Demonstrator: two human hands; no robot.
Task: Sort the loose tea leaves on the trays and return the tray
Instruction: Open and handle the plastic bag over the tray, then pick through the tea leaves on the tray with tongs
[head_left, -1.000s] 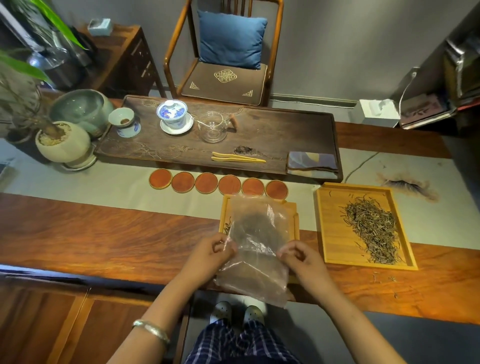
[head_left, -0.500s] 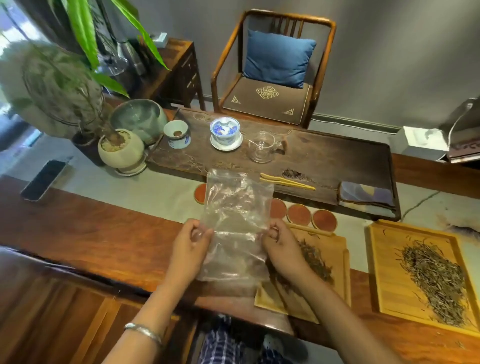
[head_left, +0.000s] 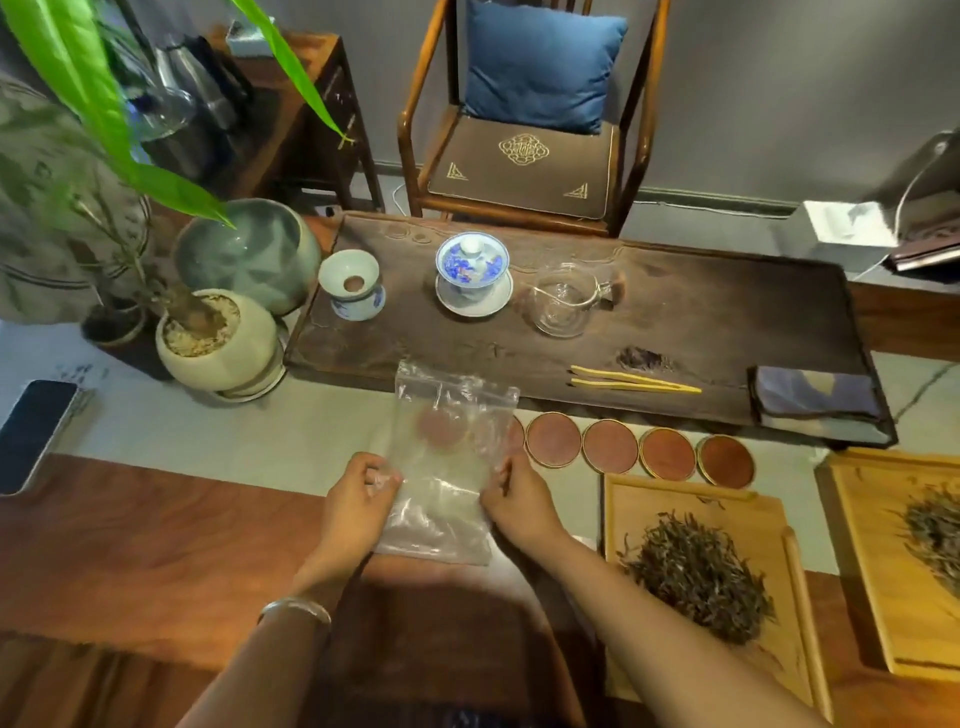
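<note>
Both hands hold a clear plastic bag (head_left: 452, 457) upright above the desk (head_left: 156, 540). The left hand (head_left: 358, 506) pinches its left edge; the right hand (head_left: 514, 501) has its grip clamped on the right edge. To the right, a wooden tray (head_left: 675, 499) holds a pile of dark tea leaves (head_left: 696, 577). A second tray (head_left: 857, 519) with paler leaves (head_left: 935, 525) lies just beside it.
</note>
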